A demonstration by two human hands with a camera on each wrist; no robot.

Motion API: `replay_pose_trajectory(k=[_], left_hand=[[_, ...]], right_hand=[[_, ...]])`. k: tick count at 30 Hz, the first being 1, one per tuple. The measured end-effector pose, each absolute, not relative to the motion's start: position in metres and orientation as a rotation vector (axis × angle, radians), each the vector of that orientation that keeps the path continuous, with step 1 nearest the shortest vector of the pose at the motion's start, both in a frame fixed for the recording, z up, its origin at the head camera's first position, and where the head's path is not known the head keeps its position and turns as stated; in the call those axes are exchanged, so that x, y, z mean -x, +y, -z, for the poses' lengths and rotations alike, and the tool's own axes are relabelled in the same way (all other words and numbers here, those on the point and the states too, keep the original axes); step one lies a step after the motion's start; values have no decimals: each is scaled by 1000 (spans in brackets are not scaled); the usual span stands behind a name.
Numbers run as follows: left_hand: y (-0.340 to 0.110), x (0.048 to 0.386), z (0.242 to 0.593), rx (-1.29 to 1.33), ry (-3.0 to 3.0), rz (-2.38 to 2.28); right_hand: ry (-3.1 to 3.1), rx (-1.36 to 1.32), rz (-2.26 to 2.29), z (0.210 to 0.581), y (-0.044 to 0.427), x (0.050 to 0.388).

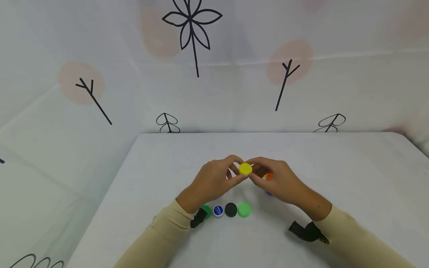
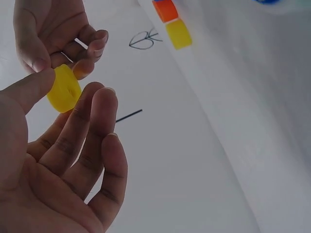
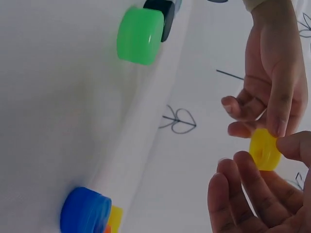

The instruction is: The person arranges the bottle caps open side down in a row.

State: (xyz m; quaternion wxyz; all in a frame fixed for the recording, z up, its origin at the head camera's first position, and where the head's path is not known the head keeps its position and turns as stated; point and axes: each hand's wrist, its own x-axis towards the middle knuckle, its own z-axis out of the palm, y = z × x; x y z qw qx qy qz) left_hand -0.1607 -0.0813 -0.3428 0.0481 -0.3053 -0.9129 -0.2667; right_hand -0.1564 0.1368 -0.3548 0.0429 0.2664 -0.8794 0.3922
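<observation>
Here, our left grip and right grip pinch the yellow cap, likely light and stiff, by its rim.

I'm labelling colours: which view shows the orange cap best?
The left wrist view: there the orange cap is nearly whole, at the top edge. The head view shows part of it behind the right hand; the right wrist view, only a sliver by the blue cap.

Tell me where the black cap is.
In the head view, the black cap lies on the table below the held yellow cap, between the blue-and-white cap on its left and the light green cap on its right.
</observation>
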Motion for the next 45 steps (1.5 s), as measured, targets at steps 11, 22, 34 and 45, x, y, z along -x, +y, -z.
replay_pose_trajectory(k=[11,22,34,45], left_hand=[[-69,146,340,1038,-2857,799],[-68,143,342,1036,-2982,792],[-57,141,356,1103,-3046,693],[-52,139,359,1206,-3084,546]], right_hand=[[-2635,-842,-1272,365,152,128],[-2682,-912,-1310,367,158,127],[-2865,-1029,-1303,372,168,134],[-2976,-1065,-1261,377,171,136]])
